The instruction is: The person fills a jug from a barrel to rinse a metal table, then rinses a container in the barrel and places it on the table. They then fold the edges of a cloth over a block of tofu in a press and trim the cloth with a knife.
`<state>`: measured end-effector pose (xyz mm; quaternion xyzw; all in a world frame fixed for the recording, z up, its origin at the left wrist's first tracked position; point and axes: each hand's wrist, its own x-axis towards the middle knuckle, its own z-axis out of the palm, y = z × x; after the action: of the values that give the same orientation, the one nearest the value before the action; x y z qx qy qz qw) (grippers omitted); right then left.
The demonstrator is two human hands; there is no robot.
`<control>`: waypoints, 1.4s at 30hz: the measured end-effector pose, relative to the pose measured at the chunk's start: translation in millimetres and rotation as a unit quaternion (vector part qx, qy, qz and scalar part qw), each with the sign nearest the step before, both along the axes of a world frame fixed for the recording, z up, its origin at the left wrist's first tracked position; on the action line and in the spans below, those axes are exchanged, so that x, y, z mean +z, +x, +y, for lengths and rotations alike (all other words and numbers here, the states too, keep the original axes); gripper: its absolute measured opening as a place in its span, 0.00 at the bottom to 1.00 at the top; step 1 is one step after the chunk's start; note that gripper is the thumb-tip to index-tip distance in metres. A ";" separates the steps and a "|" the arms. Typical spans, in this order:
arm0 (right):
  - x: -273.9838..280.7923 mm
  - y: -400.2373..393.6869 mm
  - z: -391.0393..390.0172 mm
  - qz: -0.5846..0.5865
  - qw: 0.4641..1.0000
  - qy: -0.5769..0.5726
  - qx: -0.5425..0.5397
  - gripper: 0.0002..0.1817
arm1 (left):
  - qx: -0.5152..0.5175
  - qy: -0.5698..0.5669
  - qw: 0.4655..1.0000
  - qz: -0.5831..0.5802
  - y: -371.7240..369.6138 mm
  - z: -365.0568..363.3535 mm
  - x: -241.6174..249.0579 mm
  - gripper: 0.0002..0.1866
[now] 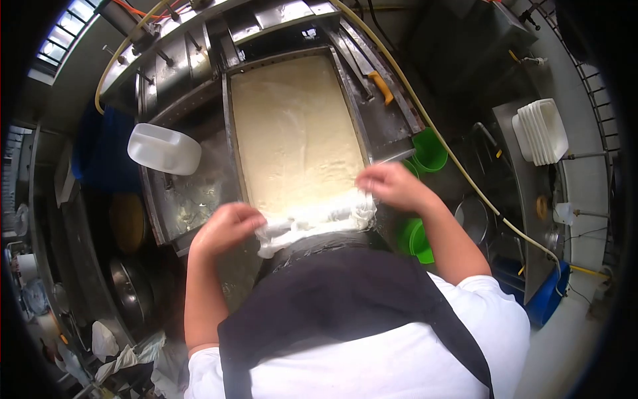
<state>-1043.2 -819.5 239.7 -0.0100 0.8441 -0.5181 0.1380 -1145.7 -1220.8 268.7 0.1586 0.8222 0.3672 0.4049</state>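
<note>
A long metal frame (232,126) holds a flat, pale cream slab (292,126) that looks like pressed curd. Bunched along its near edge is a wet white cloth (312,229). My left hand (226,227) is at the cloth's left corner, fingers pinched together at its edge. At the opposite corner, my right hand (397,188) has its fingers curled and pinched by the cloth's right end, over the frame's rim. Both hands are slightly blurred, and the fingertips partly hide what they grip.
Left of the frame lies a translucent plastic jug (163,149) on a wet metal surface. A knife with an orange handle (381,88) rests at the upper right. Green buckets (430,149) stand below to the right. A yellow hose (458,163) runs past them. Stacked white tubs (541,132) sit farther right.
</note>
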 end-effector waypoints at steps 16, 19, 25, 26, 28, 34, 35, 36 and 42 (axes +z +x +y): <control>-102.1 -212.8 -37.7 0.034 0.952 0.293 -0.086 0.48 | 0.257 -0.042 0.896 0.360 -29.2 23.7 -170.5 0.33; -97.1 -256.5 -58.4 -0.011 0.940 0.330 -0.091 0.53 | 0.272 -0.057 0.913 0.299 -32.4 27.7 -148.7 0.33; -123.0 -344.2 -82.5 -0.017 0.937 0.350 -0.011 0.46 | 0.276 -0.056 0.918 0.280 -34.9 24.3 -152.6 0.33; -130.3 -359.8 -81.4 -0.003 0.939 0.345 0.013 0.40 | 0.282 -0.055 0.915 0.283 -35.3 24.5 -151.7 0.33; -82.6 -369.6 -88.9 -0.150 0.973 0.013 -0.176 0.35 | 0.278 -0.071 0.924 0.254 -35.5 23.7 -149.9 0.33; -107.3 -342.3 -76.4 0.133 0.941 -0.244 -0.192 0.27 | 0.280 -0.050 0.925 0.251 -36.7 21.4 -153.7 0.33; -125.9 -324.3 -77.9 0.177 0.976 -0.093 -0.084 0.27 | 0.278 -0.040 0.921 0.269 -35.7 20.7 -155.6 0.33; -130.2 -290.2 -86.7 0.180 0.983 0.043 0.005 0.27 | 0.278 -0.041 0.922 0.265 -35.9 20.1 -157.2 0.33; -95.0 -99.9 -138.7 0.221 0.885 0.216 0.348 0.25 | 0.274 -0.037 0.924 0.264 -37.7 21.8 -155.2 0.33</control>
<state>-1143.1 -958.3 144.8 -0.3872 0.8860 -0.2262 0.1181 -1183.4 -1199.0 113.6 0.0034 0.9239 0.3777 0.0621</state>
